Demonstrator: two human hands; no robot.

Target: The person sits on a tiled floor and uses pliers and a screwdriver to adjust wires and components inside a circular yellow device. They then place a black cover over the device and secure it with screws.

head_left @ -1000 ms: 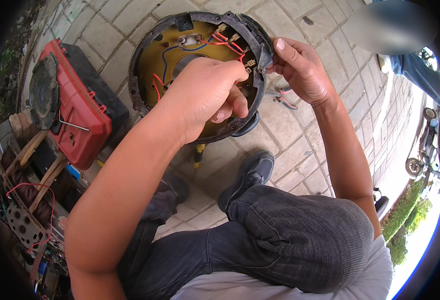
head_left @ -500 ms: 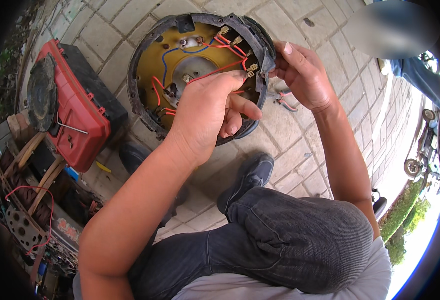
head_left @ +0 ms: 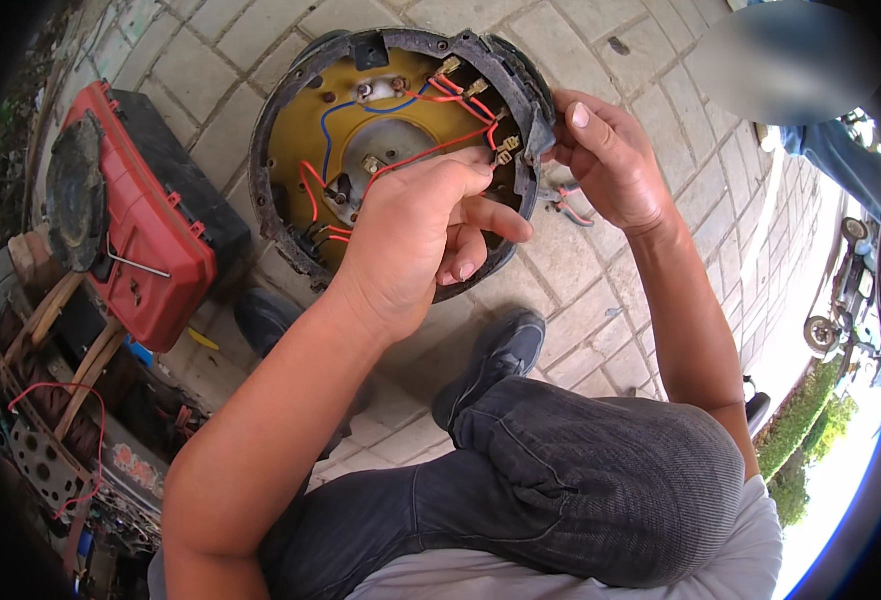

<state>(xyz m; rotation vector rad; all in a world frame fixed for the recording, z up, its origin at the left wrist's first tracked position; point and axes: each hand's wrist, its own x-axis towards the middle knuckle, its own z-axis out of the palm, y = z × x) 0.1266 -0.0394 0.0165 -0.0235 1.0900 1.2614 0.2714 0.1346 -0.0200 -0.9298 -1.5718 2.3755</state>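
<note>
A round dark housing [head_left: 278, 100] lies on the paving, showing a gold plate [head_left: 320, 90] with a grey centre, red and blue wires [head_left: 430, 150] and several brass connectors [head_left: 475, 88] along its right side. My left hand [head_left: 410, 235] is over the housing's lower right part, thumb and forefinger pinched beside the connectors, other fingers curled; what they pinch is hidden. My right hand [head_left: 610, 165] grips the housing's right rim, fingers curled behind it. Pliers [head_left: 570, 208] lie on the paving below that hand, partly hidden by the housing.
A red-and-black toolbox [head_left: 160, 295] with a dark disc [head_left: 75, 190] and hex key [head_left: 138, 262] on it stands left, above a pile of machine parts [head_left: 45, 450]. My shoe [head_left: 505, 345] is below the housing. A blurred person's blue-clad leg [head_left: 830, 160] and parked two-wheelers [head_left: 845, 290] are at right.
My left hand has moved down and right, uncovering the grey centre of the plate. My left foot has come into view below the housing. My right hand still grips the rim.
</note>
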